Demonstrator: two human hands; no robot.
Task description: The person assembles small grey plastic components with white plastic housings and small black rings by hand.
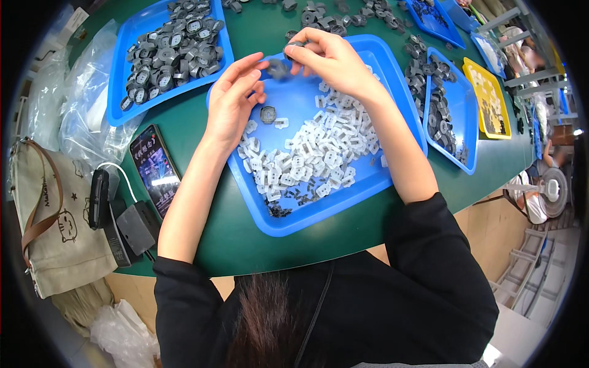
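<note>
My right hand (328,61) is above the far edge of the middle blue tray (276,226), pinching a dark grey plastic part (294,46) between thumb and fingers. My left hand (232,101) is over the tray's left side, fingers apart and holding nothing that I can see. Between the two hands is a second grey part (278,69), smeared by motion; whether a fingertip touches it I cannot tell. Below them in the tray lie one grey square-faced part (268,115), a heap of small white plastic pieces (307,153) and tiny black pieces (280,211).
A blue tray heaped with grey parts (175,58) stands far left. More loose grey parts (322,21) lie behind. To the right are another blue tray (469,156) and a yellow tray (485,70). A phone (154,165), black adapter (137,227) and canvas bag (67,227) are at left.
</note>
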